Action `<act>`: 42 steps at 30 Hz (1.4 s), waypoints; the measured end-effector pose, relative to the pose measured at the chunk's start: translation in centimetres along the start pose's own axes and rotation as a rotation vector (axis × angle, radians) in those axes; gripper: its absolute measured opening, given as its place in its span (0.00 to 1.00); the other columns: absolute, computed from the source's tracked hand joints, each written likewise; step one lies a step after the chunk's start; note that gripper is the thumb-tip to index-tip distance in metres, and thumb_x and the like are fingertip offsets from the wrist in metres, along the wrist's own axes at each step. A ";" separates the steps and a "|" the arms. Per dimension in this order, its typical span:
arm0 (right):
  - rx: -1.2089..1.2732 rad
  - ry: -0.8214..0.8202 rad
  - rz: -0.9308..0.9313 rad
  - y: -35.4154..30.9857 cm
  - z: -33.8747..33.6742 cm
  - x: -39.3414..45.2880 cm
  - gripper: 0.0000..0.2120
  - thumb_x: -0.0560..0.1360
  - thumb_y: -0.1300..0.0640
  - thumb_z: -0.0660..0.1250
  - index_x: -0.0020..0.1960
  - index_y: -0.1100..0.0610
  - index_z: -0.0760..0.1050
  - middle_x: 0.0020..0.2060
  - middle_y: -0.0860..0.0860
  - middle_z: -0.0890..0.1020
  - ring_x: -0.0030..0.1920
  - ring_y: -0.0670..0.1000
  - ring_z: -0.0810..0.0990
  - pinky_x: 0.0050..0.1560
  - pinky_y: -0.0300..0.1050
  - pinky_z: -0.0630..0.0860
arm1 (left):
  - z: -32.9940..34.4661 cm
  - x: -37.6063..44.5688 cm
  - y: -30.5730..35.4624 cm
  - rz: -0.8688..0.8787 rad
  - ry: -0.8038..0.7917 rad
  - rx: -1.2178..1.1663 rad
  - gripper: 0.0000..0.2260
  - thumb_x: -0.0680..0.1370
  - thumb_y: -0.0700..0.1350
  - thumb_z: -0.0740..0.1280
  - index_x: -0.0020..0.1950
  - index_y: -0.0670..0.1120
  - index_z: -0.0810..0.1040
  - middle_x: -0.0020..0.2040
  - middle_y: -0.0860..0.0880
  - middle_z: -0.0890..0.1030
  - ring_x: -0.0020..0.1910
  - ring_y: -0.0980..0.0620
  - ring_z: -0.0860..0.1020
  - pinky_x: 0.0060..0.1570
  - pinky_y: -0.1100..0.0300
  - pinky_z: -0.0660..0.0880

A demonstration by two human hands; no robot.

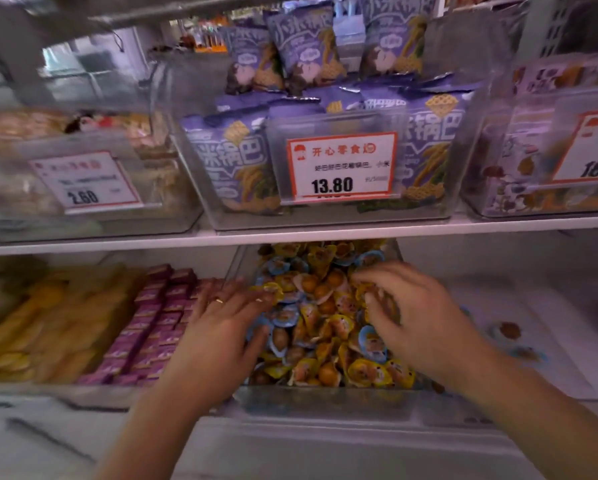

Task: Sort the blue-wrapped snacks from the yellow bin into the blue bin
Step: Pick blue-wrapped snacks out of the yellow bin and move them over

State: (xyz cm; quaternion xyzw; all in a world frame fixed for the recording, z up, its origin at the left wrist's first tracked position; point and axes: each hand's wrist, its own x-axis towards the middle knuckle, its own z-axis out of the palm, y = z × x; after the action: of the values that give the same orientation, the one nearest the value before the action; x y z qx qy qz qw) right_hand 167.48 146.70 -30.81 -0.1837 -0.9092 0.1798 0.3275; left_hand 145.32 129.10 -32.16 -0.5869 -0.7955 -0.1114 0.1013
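Both hands are down in the clear bin (pixel 242 271) of mixed snacks on the lower shelf — yellow-wrapped and blue-wrapped pieces jumbled together. The left hand (pixel 221 327) lies flat at the bin's nine o'clock side, fingers straight and spread over the pile, touching wrappers but gripping nothing. The right hand (pixel 405 313) sits at about two o'clock in the pile, fingers curled down into the snacks; whether they have actually closed on a piece I cannot tell, the wrappers hide the tips. Now the key relation: a cluster of blue-wrapped snacks (pixel 283 317) lies just beside the left hand's fingertips, toward three o'clock from them, and another blue-wrapped piece (pixel 373 344) sits at six o'clock from the right hand, just under its palm. By my reading each hand has a blue one within easy reach — the left is nearer the bigger cluster. The destination looks to be the pale bin (pixel 550 341) at three o'clock, a few blurred pieces already in it.
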 end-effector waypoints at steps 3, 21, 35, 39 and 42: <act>-0.082 -0.268 -0.037 -1.5 2.7 0.3 0.19 0.79 0.48 0.59 0.70 0.46 0.69 0.65 0.43 0.72 0.65 0.46 0.71 0.66 0.43 0.71 | 0.2 -0.3 0.0 0.004 -0.088 0.063 0.26 0.80 0.67 0.48 0.64 0.59 0.79 0.71 0.58 0.73 0.77 0.49 0.61 0.73 0.37 0.55; -0.249 -0.507 -0.188 -3.3 8.8 3.8 0.21 0.77 0.42 0.61 0.70 0.44 0.69 0.59 0.46 0.74 0.60 0.50 0.71 0.58 0.49 0.72 | -0.2 -1.9 -2.6 0.078 0.119 0.081 0.11 0.72 0.56 0.73 0.52 0.54 0.83 0.60 0.55 0.80 0.71 0.45 0.70 0.72 0.34 0.58; -0.288 -0.548 -0.066 -4.6 9.0 3.6 0.26 0.74 0.32 0.58 0.69 0.40 0.66 0.60 0.44 0.76 0.62 0.50 0.73 0.61 0.52 0.68 | 1.1 -1.1 1.1 -0.051 -0.077 0.359 0.25 0.79 0.53 0.49 0.73 0.45 0.63 0.78 0.39 0.62 0.80 0.38 0.44 0.71 0.33 0.33; -0.050 -0.386 0.014 -3.6 7.8 3.4 0.11 0.75 0.43 0.67 0.57 0.40 0.74 0.46 0.38 0.76 0.48 0.40 0.74 0.46 0.42 0.72 | 1.2 -0.3 0.8 -0.078 -0.106 0.303 0.25 0.75 0.55 0.65 0.71 0.50 0.68 0.74 0.39 0.69 0.79 0.40 0.47 0.69 0.34 0.32; 0.043 -0.225 0.155 -2.4 6.5 3.4 0.07 0.76 0.47 0.69 0.52 0.39 0.75 0.42 0.38 0.78 0.44 0.37 0.77 0.38 0.32 0.71 | 0.6 -0.2 -0.3 -0.089 -0.074 0.192 0.21 0.70 0.56 0.72 0.62 0.56 0.76 0.66 0.43 0.77 0.77 0.43 0.55 0.70 0.37 0.29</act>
State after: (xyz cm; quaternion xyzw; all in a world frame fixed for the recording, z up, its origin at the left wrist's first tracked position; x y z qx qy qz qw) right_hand 160.26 144.76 -32.60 -0.2250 -0.9192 0.2435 0.2125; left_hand 145.11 128.98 -32.81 -0.5421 -0.8311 -0.0174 0.1228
